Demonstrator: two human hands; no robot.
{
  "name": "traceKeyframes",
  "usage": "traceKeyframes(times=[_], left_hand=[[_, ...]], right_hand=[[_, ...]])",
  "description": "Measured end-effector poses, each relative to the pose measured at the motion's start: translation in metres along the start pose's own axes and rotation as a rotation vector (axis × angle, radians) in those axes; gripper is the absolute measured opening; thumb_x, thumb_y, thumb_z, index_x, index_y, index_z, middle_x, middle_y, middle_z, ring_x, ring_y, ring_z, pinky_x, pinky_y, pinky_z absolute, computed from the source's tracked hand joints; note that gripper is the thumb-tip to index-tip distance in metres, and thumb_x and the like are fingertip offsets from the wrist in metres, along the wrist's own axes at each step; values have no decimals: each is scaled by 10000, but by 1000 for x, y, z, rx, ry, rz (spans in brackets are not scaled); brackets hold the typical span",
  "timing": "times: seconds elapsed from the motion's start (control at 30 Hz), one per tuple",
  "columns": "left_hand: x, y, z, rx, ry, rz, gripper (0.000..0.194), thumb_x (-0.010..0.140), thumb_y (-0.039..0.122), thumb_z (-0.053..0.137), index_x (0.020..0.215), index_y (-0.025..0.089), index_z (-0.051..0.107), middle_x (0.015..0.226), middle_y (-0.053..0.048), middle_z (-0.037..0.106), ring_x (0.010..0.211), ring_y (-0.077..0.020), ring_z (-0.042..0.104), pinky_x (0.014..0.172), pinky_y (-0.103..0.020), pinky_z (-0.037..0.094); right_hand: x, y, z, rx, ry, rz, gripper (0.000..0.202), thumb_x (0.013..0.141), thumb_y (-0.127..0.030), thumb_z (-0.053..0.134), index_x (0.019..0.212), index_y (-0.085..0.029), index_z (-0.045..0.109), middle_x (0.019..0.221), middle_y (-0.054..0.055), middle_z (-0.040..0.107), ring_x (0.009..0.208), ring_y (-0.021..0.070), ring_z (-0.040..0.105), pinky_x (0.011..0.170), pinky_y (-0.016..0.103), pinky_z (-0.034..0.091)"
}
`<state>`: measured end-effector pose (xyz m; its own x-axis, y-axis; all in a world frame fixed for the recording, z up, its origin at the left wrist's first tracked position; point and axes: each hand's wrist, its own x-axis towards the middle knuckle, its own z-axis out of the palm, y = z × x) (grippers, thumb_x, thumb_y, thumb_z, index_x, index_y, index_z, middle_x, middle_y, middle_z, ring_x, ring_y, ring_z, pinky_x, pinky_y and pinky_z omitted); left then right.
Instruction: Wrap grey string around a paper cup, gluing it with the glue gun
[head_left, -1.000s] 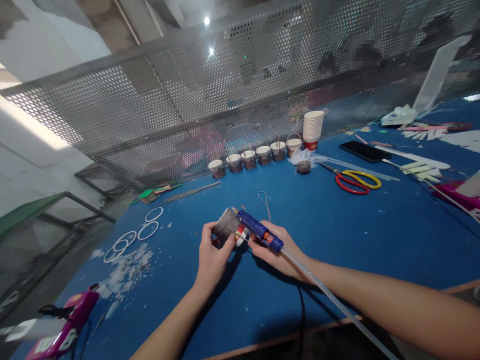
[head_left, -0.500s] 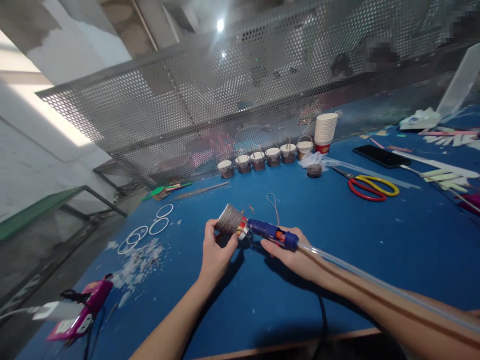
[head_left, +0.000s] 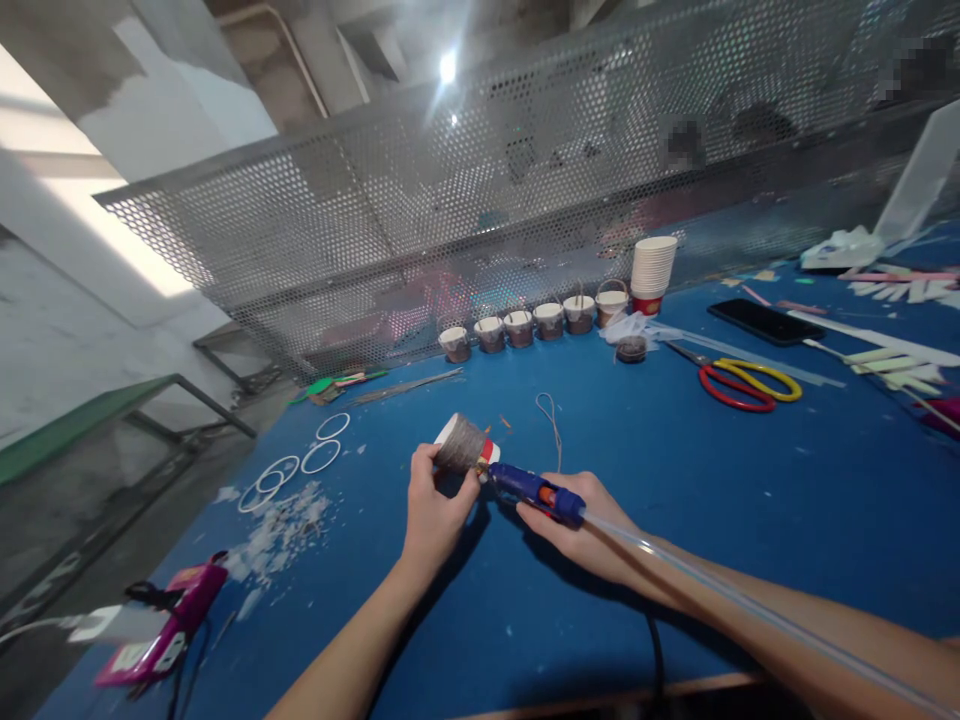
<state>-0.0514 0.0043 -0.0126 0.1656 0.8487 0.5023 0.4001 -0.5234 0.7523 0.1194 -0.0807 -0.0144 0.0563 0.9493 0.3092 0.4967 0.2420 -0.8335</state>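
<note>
A paper cup (head_left: 462, 444), partly wrapped in brown-grey twine, lies tilted in my left hand (head_left: 438, 508), its red and white end toward the right. The fingers and thumb of that hand are closed around it. My right hand (head_left: 581, 520) grips a blue hot glue gun (head_left: 529, 486) with a long clear glue stick (head_left: 697, 572) coming out of its back. The gun's nozzle is at the cup's red end, beside my left thumb; whether it touches cannot be made out. Just beyond the gun, a loop of thin cord (head_left: 550, 415) lies on the blue table (head_left: 675, 480).
Several twine-wrapped cups (head_left: 518, 329) stand in a row before a perforated metal screen (head_left: 360, 240). Beside them are stacked paper cups (head_left: 652, 275), scissors (head_left: 750, 385) and a phone (head_left: 765, 321). White rings (head_left: 321, 456), scraps (head_left: 277, 530) and a purple power strip (head_left: 165, 620) lie left.
The glue gun's nozzle has moved slightly down and left along the cup's end, and my right hand has shifted with it. More of the cup's red band shows. The view has tilted a little.
</note>
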Motion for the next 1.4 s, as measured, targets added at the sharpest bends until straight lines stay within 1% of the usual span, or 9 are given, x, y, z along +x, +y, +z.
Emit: traceKeyframes(times=[0.07,0.2,0.33,0.47,0.63,0.87,0.97,1.13,1.4], left_hand=[[0,0,0,3,-4,-7,188,744,282,610,870,205,495,857,-3,490,781,-153,519,736,-305,491],[-1,-2,0,11,-10,-15,185,751,278,610,879,205,498,870,-7,479,782,-151,517,762,-318,495],[-1,-9,0,30,1,53,169,751,249,610,865,207,493,860,-3,458,775,-148,502,751,-319,501],[-1,-13,0,45,4,92,183,732,227,622,873,208,508,868,-11,475,799,-159,507,747,-321,505],[1,-9,-2,13,-28,71,190,733,236,615,880,211,498,865,-8,474,795,-159,517,754,-327,505],[4,-2,-4,-39,-29,41,208,697,248,621,852,213,486,824,6,474,739,-139,503,707,-283,497],[5,-2,-4,-55,-44,44,202,690,246,617,839,211,486,817,8,474,735,-138,507,697,-275,499],[7,-4,-5,-99,-70,56,203,685,242,614,839,213,485,827,8,478,731,-133,518,693,-268,507],[9,-4,-8,-171,-96,46,190,683,214,606,829,215,484,833,11,469,738,-126,514,693,-254,495]], right_hand=[[0,1,0,-22,-2,-15,291,790,-347,554,560,-212,436,501,-22,452,446,105,366,474,251,294],[0,4,0,-90,47,-33,304,802,-359,557,560,-211,447,497,-14,485,439,108,392,485,260,286],[-1,5,1,-166,58,-77,302,811,-352,552,561,-210,460,492,-11,508,420,106,405,483,263,271],[-2,4,2,-217,40,-118,283,810,-345,552,574,-208,476,502,-7,534,417,108,426,484,263,265],[-1,3,-1,-171,49,-57,316,814,-364,543,554,-208,453,496,-8,512,436,111,413,493,266,273],[1,1,-6,-99,37,-39,317,809,-354,554,544,-208,460,495,-8,489,437,108,387,473,256,296],[2,1,-9,-60,47,-6,320,808,-349,563,540,-204,467,497,-2,485,446,111,388,453,251,297],[2,-2,-10,-34,19,-25,317,798,-350,557,538,-204,450,498,-8,453,457,109,352,462,254,296],[3,-1,-14,44,20,44,330,798,-383,547,544,-213,422,502,-20,438,464,108,342,461,256,265]])
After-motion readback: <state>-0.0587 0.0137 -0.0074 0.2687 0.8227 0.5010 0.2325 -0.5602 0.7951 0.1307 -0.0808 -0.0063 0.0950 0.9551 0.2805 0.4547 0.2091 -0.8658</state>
